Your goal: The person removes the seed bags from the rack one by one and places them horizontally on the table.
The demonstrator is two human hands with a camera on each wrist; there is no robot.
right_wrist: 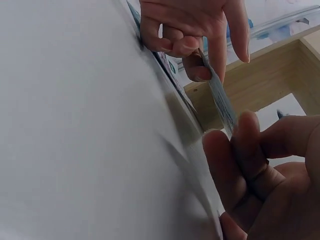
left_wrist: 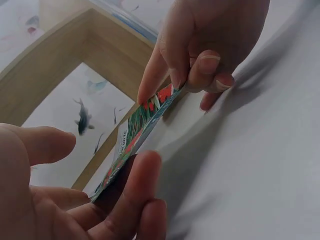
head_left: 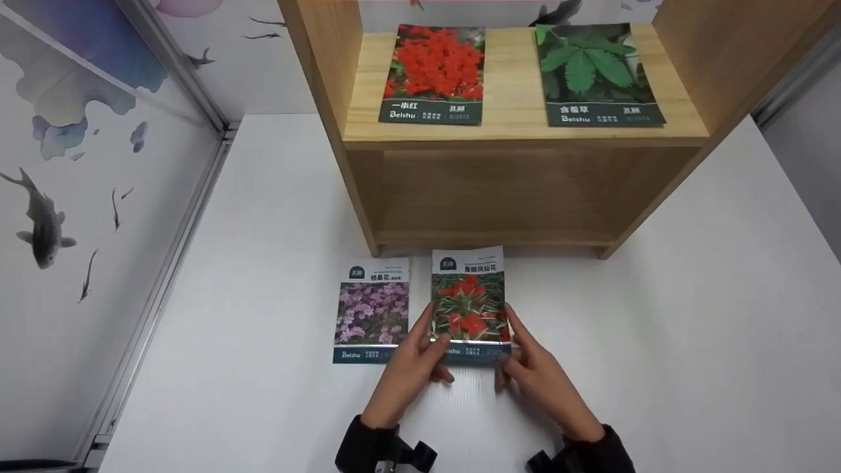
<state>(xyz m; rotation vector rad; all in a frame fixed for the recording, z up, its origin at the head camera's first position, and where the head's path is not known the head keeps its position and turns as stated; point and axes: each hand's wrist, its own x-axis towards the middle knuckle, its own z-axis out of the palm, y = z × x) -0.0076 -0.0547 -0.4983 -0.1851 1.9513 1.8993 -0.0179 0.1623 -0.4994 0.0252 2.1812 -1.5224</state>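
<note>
1. A red-flower seed packet [head_left: 469,305] sits near the middle of the white table [head_left: 657,328], just in front of the wooden shelf unit [head_left: 512,190], with its near edge lifted off the surface, as both wrist views show.
2. The left hand [head_left: 410,368] holds the packet's near left corner: the thumb lies on the printed face and the curled fingers [left_wrist: 145,185] sit under the edge, so the grip is a pinch.
3. The right hand [head_left: 542,378] holds the near right corner in the same way, the index finger stretched along the right edge and the other fingers [right_wrist: 225,165] curled beneath the packet.
4. Both sleeves are dark, and a dark strap shows at each wrist.
5. A purple-flower seed packet [head_left: 372,310] lies flat on the table just left of the held one, their long sides nearly touching; the left hand's fingertips lie at its near right corner.
6. On the upper board of the shelf unit, a packet with red blooms [head_left: 435,73] lies to the left and a packet with green leaves [head_left: 596,73] to the right, well apart.
7. The lower compartment of the shelf opens toward the person.
8. A wall panel painted with fish [head_left: 72,164] runs along the left side of the table.
</note>
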